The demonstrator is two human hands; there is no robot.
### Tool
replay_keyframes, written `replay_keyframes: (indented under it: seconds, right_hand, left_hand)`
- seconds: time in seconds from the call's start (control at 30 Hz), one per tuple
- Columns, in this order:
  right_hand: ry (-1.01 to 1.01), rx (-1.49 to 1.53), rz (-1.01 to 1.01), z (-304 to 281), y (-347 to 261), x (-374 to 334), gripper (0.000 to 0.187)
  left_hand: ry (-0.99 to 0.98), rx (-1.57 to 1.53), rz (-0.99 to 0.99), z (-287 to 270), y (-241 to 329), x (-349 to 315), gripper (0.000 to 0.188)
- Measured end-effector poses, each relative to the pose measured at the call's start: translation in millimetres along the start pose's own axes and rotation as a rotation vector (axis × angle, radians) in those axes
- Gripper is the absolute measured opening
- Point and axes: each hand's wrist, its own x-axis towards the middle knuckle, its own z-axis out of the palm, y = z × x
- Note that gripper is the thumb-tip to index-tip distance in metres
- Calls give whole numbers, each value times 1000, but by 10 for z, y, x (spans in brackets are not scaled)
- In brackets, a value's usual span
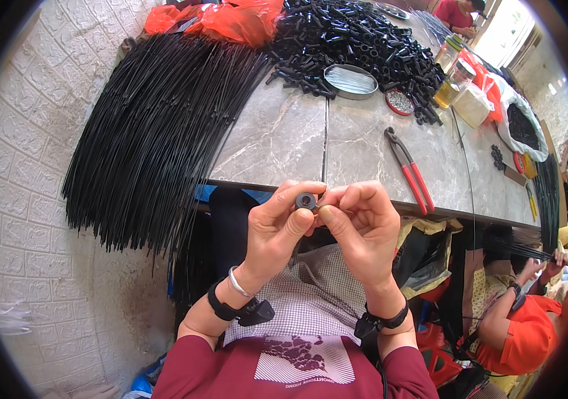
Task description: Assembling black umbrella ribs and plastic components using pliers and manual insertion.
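My left hand (276, 223) pinches a small black cylindrical part (299, 202) between thumb and forefinger, its round hole turned toward me. Right beside it, my right hand (361, 223) has its thumb and forefinger pressed together at the part's side. Whatever sits between those right fingertips is too small and covered to name. Both hands meet just in front of the table's near edge, above my checked apron (324, 279).
Long black cables (157, 126) overhang the table's left. Behind lie a heap of black tubular parts (357, 43), a tin of thin silvery pieces (350, 81) and a red dish (400, 102). Red-handled cutters (411, 171) lie right. A co-worker in orange (523, 336) handles cables at right.
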Motion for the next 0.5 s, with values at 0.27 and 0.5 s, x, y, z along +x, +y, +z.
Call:
replay_keyframes:
  seconds: [0.27,0.5]
  right_hand:
    - [-11,-4,-28,-32,39,-19,16]
    - [2,31,-13,-38,26,-26,17]
  left_hand:
    - [-6,16,-1,-9,-24,-11,35]
    - [-8,-3,-11,10,-27,-17,36]
